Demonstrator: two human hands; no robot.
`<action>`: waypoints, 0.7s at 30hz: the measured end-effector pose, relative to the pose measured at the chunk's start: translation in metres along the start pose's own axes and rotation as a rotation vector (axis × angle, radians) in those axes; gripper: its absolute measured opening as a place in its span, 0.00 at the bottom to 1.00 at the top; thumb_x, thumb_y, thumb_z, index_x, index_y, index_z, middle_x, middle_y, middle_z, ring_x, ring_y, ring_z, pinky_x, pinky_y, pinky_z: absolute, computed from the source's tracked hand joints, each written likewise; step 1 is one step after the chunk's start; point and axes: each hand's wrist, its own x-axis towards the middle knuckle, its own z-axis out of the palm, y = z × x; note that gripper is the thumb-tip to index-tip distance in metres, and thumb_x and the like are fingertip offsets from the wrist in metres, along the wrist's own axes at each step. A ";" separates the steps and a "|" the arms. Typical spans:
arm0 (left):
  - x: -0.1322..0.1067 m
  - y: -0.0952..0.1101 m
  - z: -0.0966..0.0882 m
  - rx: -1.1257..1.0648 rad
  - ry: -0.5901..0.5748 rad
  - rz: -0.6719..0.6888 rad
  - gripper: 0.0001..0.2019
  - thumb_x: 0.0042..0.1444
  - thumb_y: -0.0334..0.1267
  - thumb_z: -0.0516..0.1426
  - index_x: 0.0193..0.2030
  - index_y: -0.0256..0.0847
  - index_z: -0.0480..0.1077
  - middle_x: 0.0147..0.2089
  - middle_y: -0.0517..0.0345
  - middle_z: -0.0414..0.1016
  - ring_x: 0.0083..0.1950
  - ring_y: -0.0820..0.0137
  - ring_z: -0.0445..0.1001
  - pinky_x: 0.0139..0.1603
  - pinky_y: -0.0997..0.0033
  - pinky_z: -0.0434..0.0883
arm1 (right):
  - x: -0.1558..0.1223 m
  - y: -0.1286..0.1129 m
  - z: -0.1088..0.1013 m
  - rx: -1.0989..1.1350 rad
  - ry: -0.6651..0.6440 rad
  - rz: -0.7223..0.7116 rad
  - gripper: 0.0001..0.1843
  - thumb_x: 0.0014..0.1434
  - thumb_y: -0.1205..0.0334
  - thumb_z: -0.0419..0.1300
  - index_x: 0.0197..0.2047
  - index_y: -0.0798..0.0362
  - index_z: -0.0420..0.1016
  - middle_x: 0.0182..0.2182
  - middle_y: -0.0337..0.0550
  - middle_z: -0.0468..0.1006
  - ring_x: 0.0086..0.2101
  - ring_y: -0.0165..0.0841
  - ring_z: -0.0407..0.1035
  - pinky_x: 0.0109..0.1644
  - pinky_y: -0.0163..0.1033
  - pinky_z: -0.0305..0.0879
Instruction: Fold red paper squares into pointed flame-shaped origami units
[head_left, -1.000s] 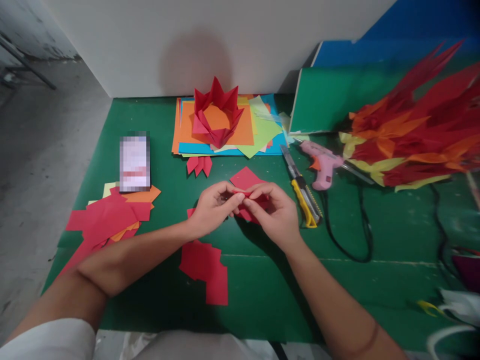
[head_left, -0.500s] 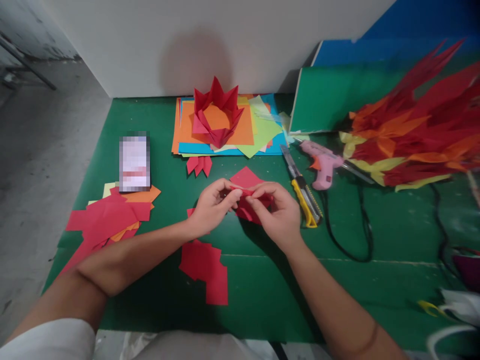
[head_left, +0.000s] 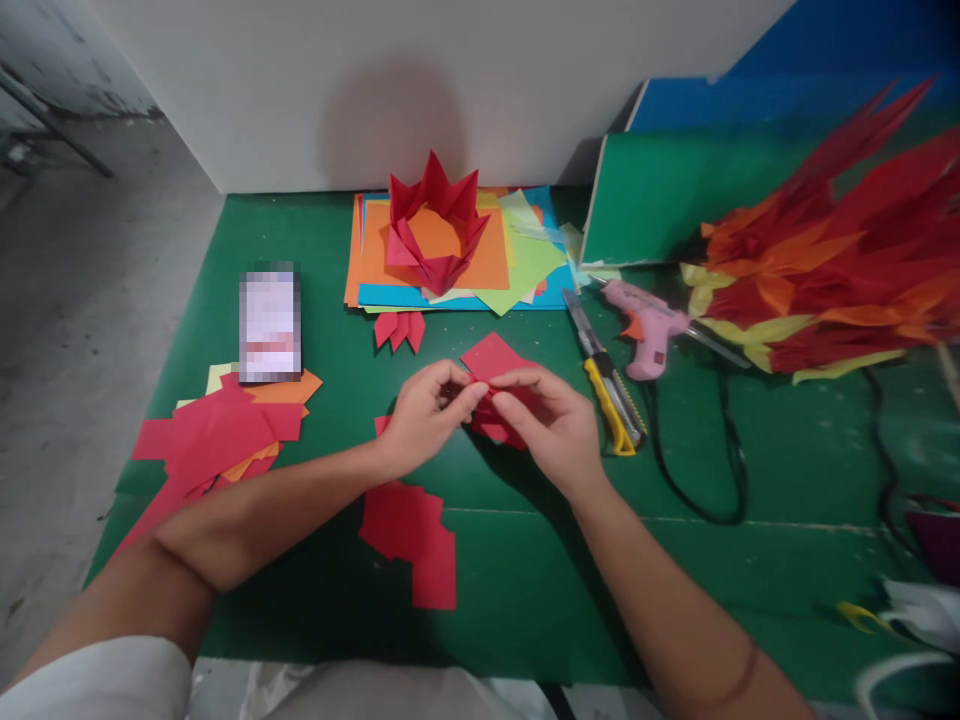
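Observation:
Between the fingertips of my left hand (head_left: 431, 410) and my right hand (head_left: 551, 420) is a small piece of red paper (head_left: 488, 390), pinched from both sides and mostly hidden by the fingers. Both hands are closed, thumbs on the near side. Under and behind them lie more red paper squares (head_left: 489, 357) on the green table. Close to my left forearm is a loose cluster of red paper squares (head_left: 405, 525). Beyond my left hand sit small folded red paper points (head_left: 400, 331).
A folded red paper ring (head_left: 435, 275) rests on stacked colored paper (head_left: 367, 250). To the right lie a yellow utility knife (head_left: 611, 400), a pink glue gun (head_left: 646, 330) with its cord, and a red-orange paper flame bundle (head_left: 825, 270). Left are a phone (head_left: 270, 325) and paper scraps (head_left: 217, 435).
My fingertips have drawn closer together over the red paper, and less of it shows between them. Everything else on the table stays in place.

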 end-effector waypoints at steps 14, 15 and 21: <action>0.003 0.007 0.000 -0.201 -0.063 -0.101 0.15 0.51 0.48 0.62 0.31 0.36 0.70 0.23 0.63 0.70 0.24 0.79 0.69 0.27 0.78 0.70 | 0.004 0.004 -0.001 0.168 0.046 0.136 0.09 0.48 0.59 0.67 0.34 0.50 0.77 0.31 0.39 0.78 0.31 0.30 0.72 0.37 0.37 0.71; 0.004 0.007 0.000 -0.201 -0.069 -0.094 0.15 0.51 0.47 0.62 0.31 0.36 0.69 0.23 0.63 0.70 0.24 0.79 0.69 0.27 0.78 0.70 | 0.004 0.004 -0.002 0.176 0.042 0.139 0.09 0.48 0.59 0.68 0.34 0.50 0.77 0.30 0.38 0.78 0.30 0.29 0.71 0.36 0.36 0.71; 0.004 0.005 0.000 -0.171 -0.092 -0.054 0.15 0.50 0.48 0.62 0.31 0.37 0.70 0.27 0.62 0.71 0.25 0.79 0.69 0.28 0.78 0.70 | 0.004 0.002 -0.004 0.170 0.044 0.163 0.06 0.50 0.58 0.66 0.29 0.51 0.76 0.25 0.36 0.76 0.25 0.27 0.69 0.30 0.34 0.69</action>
